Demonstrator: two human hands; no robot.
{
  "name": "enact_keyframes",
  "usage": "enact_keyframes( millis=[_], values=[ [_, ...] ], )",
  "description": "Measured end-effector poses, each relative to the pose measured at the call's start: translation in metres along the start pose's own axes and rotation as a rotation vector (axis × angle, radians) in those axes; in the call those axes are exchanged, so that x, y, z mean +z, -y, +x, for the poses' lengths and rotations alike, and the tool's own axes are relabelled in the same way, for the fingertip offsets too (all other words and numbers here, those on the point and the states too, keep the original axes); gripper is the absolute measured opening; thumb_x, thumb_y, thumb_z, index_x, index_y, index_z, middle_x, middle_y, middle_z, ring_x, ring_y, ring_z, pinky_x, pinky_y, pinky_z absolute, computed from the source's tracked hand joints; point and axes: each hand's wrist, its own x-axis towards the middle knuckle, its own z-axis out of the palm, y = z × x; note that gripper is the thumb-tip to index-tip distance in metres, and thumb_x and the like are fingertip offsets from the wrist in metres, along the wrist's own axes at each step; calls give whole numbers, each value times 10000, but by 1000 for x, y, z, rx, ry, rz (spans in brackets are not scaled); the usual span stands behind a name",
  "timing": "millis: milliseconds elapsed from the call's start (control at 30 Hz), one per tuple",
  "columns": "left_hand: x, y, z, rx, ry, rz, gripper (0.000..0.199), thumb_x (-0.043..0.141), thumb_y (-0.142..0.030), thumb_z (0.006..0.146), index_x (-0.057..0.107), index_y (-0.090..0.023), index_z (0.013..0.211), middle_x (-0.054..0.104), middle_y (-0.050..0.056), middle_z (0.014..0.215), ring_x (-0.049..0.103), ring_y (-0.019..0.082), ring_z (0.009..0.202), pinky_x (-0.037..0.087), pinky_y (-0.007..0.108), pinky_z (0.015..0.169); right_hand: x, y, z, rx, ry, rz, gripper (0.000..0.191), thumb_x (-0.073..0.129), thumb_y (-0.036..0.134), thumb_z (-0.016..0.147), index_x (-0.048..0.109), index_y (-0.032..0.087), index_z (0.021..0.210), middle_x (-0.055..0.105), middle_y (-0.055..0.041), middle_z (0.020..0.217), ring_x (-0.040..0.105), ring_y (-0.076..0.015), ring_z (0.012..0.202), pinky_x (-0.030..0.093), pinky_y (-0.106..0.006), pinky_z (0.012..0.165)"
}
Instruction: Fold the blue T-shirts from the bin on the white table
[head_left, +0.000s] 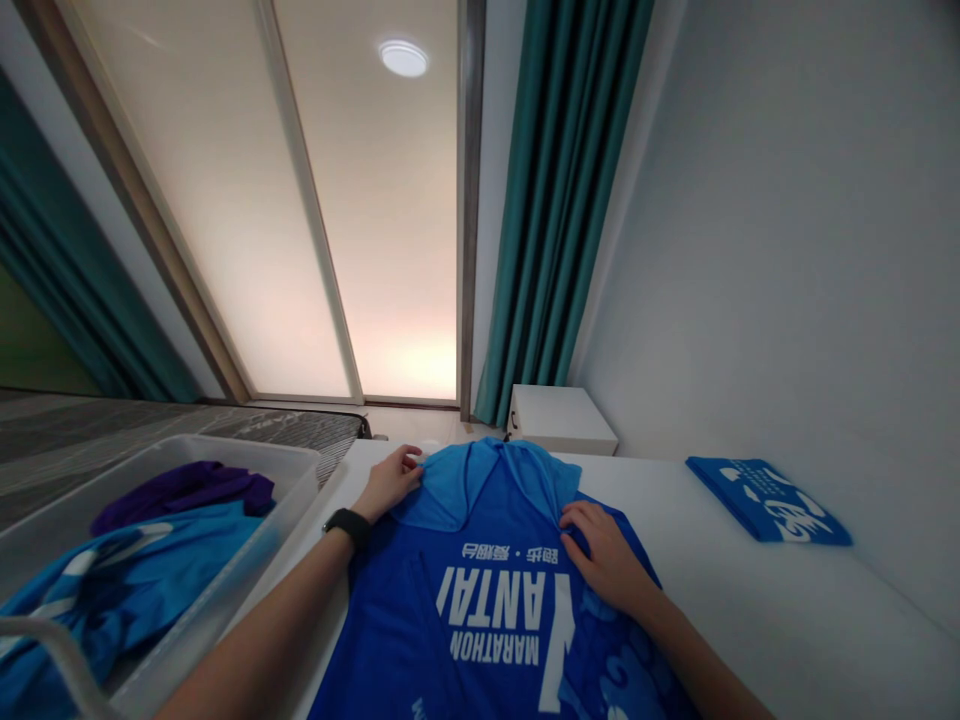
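A blue marathon shirt [495,580] lies spread on the white table, its white lettering upside down to me. Its far end shows a lighter blue layer [457,490], lying in loose folds over the darker cloth. My left hand [391,482], with a dark watch on the wrist, rests at the left edge of this lighter layer, fingers apart and slightly bent. At the right edge of the same layer, my right hand [604,558] has its fingertips closed on the cloth. The near end of the shirt runs out of view.
Left of the table stands a translucent plastic bin [296,465] with purple cloth [184,492] and blue garments [172,570] inside. A folded blue garment [769,500] lies on the table [720,600] at right, near the wall. Behind are a white cabinet [559,415] and green curtains [566,200].
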Motion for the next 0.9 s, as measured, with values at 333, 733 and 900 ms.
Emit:
enact_keyframes(
  millis=[333, 733, 900],
  values=[
    [13, -43, -11, 117, -36, -487, 341, 615, -356, 752, 673, -151, 1019, 701, 50, 854, 644, 194, 799, 517, 312, 735, -2, 1, 0, -6, -2, 3, 127, 474, 222, 888, 585, 247, 945, 625, -69, 1095, 557, -245, 1064, 432, -424, 932],
    [46, -46, -31, 200, 48, -340, 288, 589, -336, 769, 645, -186, 1008, 659, 20, 812, 638, 197, 798, 504, 334, 783, -6, 4, 1, 14, 20, 44, 128, 472, 220, 899, 584, 242, 957, 616, -75, 1104, 545, -248, 1083, 418, -420, 947],
    [41, -53, -33, 235, 65, -287, 293, 580, -349, 772, 644, -193, 1011, 652, 13, 796, 636, 199, 788, 500, 328, 782, -7, 2, 2, 44, 4, 143, 135, 477, 217, 890, 601, 236, 942, 622, -71, 1106, 542, -237, 1099, 397, -424, 988]
  ],
)
